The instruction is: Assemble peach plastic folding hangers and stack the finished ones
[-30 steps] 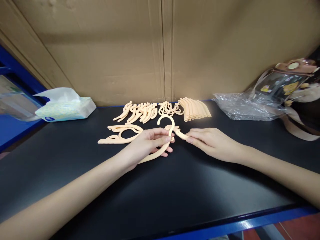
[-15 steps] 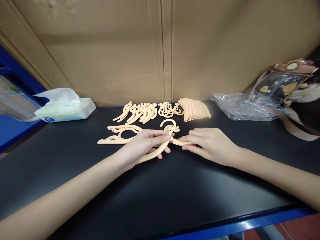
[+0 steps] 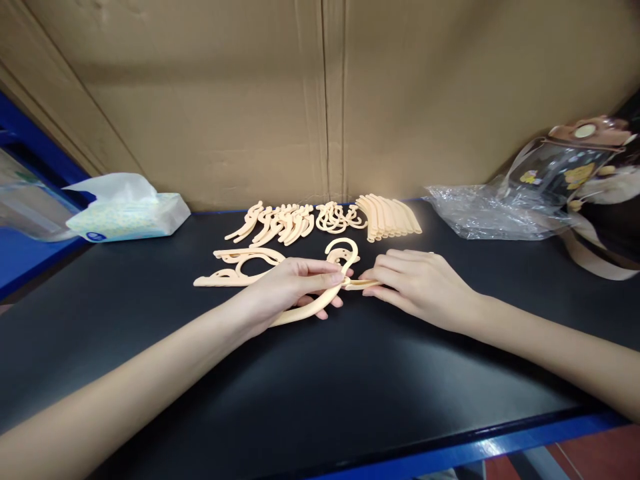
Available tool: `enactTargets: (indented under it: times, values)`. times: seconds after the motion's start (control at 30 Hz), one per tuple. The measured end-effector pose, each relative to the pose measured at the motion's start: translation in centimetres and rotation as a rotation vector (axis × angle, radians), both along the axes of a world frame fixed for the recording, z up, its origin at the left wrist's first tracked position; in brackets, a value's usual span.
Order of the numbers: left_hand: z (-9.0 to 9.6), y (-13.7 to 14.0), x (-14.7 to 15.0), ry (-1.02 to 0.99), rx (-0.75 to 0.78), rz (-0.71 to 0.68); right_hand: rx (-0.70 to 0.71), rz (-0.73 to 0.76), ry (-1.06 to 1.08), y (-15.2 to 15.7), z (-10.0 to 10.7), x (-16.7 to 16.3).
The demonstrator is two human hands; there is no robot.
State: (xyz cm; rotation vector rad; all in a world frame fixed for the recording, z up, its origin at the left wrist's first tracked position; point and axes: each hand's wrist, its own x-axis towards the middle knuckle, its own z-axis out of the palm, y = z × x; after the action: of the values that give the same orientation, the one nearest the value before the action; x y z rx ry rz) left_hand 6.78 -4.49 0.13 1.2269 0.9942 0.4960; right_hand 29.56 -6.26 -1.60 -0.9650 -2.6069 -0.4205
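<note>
Between thumb and fingers, my left hand (image 3: 287, 287) pinches a cream plastic hanger arm (image 3: 313, 308) close to its upper end. A hanger hook (image 3: 356, 253) rises from that same spot, its curve opening to the left. My right hand (image 3: 417, 283) is closed on a second hanger arm (image 3: 359, 285), whose inner end meets the hook and the first arm. Whether the parts are locked together I cannot tell. Folded hanger pieces (image 3: 220, 281) lie beyond my left hand. Behind the hook sits another small cream piece (image 3: 340, 255), partly hidden.
Along the back of the black table (image 3: 320, 400) lie curved hanger arms (image 3: 270, 225), loose hooks (image 3: 335, 219) and a row of tube-like arms (image 3: 387, 217). A tissue pack (image 3: 130, 217) is at left. A clear plastic bag (image 3: 490, 217) and a bottle (image 3: 560, 167) stand right. Cardboard (image 3: 225, 100) walls the back.
The hook has turned and shifted slightly to the right. The arm in my right hand has rotated a little, with the right hand tilting; my left hand keeps its grip.
</note>
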Motion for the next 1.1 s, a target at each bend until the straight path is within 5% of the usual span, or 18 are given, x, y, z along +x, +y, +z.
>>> enactTargets:
  times: [0.57,1.1]
  values:
    - [-0.56,0.25,-0.26,-0.048,0.070,-0.090,0.022,0.133,0.014,-0.51,0.25,0.19]
    - [-0.56,0.22,0.12,0.063,0.144,-0.071,-0.333,0.114,0.162,-0.70,0.04,0.36]
